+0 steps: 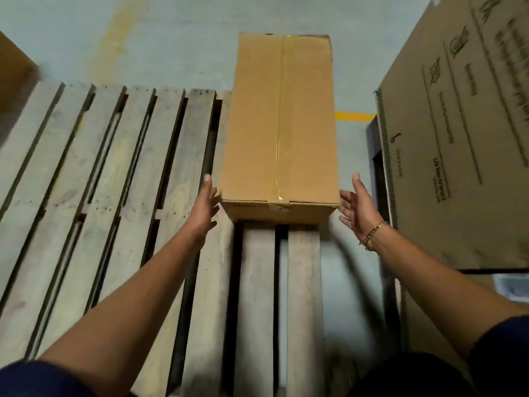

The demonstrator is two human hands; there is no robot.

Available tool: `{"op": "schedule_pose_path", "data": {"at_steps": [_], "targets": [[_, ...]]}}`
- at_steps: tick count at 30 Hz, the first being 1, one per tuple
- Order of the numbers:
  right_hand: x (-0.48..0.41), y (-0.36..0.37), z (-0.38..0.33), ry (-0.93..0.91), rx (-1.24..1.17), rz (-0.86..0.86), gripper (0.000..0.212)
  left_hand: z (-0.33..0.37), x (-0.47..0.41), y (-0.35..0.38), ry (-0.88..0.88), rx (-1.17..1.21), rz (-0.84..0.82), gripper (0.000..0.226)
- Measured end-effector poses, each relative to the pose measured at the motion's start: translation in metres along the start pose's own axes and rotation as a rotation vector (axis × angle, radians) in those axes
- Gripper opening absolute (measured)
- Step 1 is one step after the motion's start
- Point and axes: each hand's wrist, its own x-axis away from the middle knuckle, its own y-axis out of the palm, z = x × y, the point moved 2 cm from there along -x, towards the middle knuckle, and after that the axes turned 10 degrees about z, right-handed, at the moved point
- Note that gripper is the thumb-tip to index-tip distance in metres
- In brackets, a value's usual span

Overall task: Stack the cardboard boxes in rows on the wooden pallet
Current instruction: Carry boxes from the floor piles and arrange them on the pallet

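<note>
A long brown cardboard box (279,124), taped along its top seam, lies on the right part of the wooden pallet (100,181), its far end reaching past the pallet's back edge. My left hand (206,206) is at the box's near left corner with straight fingers, touching or almost touching its side. My right hand (357,209), with a gold bracelet on the wrist, is spread open just off the near right corner, not gripping anything.
A large printed cardboard carton (463,133) stands close on the right. Another brown box corner (14,73) shows at the far left. Grey concrete floor (171,38) with a yellow line (355,116) lies beyond the pallet. The pallet's slats have gaps between them.
</note>
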Motion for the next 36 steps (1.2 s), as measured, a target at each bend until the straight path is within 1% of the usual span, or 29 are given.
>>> {"op": "schedule_pose_path", "data": {"at_steps": [1, 3, 4, 6, 9, 10, 13, 14, 18, 21, 23, 25, 30, 34, 36], "targets": [[0.025, -0.006, -0.015, -0.002, 0.047, 0.021, 0.08, 0.016, 0.022, -0.005, 0.016, -0.015, 0.006, 0.087], [0.078, -0.015, -0.045, -0.065, 0.143, 0.045, 0.084, 0.05, 0.066, -0.016, 0.069, -0.059, -0.006, 0.086], [0.106, -0.017, -0.059, -0.1, 0.2, 0.041, 0.09, 0.067, 0.091, -0.023, 0.095, -0.084, -0.013, 0.082], [0.16, -0.023, -0.087, -0.155, 0.326, 0.027, 0.11, 0.1, 0.14, -0.039, 0.156, -0.162, -0.03, 0.079], [0.248, -0.029, -0.124, -0.2, 0.455, 0.033, 0.122, 0.147, 0.218, -0.072, 0.203, -0.33, -0.016, 0.08], [0.281, -0.028, -0.138, -0.206, 0.494, 0.029, 0.121, 0.162, 0.246, -0.085, 0.217, -0.374, -0.01, 0.078], [0.373, -0.023, -0.17, -0.259, 0.619, 0.012, 0.089, 0.201, 0.326, -0.13, 0.261, -0.448, -0.001, 0.076], [0.398, -0.021, -0.179, -0.293, 0.656, 0.003, 0.085, 0.211, 0.349, -0.146, 0.278, -0.466, 0.003, 0.076], [0.493, -0.007, -0.205, -0.407, 0.792, -0.019, 0.081, 0.239, 0.432, -0.213, 0.348, -0.495, 0.063, 0.077], [0.554, 0.007, -0.21, -0.501, 0.859, -0.033, 0.083, 0.241, 0.485, -0.262, 0.423, -0.56, 0.172, 0.078], [0.585, 0.016, -0.207, -0.55, 0.913, -0.057, 0.085, 0.231, 0.515, -0.295, 0.45, -0.596, 0.227, 0.083], [0.608, 0.025, -0.201, -0.583, 0.941, -0.093, 0.088, 0.218, 0.54, -0.324, 0.461, -0.591, 0.278, 0.085], [0.66, 0.062, -0.19, -0.686, 1.009, -0.163, 0.085, 0.193, 0.586, -0.387, 0.444, -0.565, 0.403, 0.077], [0.695, 0.116, -0.189, -0.763, 1.016, -0.238, 0.085, 0.182, 0.61, -0.445, 0.407, -0.546, 0.46, 0.097], [0.712, 0.153, -0.188, -0.813, 1.018, -0.281, 0.083, 0.176, 0.618, -0.48, 0.397, -0.523, 0.497, 0.102]]}}
